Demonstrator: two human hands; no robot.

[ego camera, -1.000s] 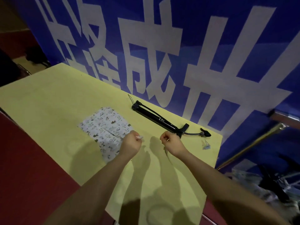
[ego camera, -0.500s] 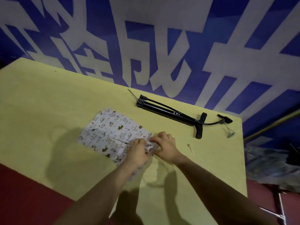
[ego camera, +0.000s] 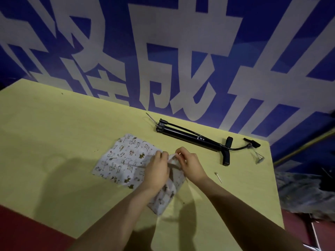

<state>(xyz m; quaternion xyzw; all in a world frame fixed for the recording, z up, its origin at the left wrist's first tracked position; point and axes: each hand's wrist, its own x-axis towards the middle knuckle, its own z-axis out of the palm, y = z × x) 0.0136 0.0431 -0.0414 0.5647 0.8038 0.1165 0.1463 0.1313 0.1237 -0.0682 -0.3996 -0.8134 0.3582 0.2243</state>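
- Both hands pinching: I see the left hand and the right hand each curled on a raised fold of the cloth, fingertips close together at its far edge.
- Cloth: white with small printed animals, on the yellow table; left part lies flat, near part is bunched under the wrists.
- Needle: thin metal pin on the table, near the right hand, not touching it.
- Pump: black, lying flat beyond the hands, hose curling right.
- Banner: blue with large white characters, behind the table.
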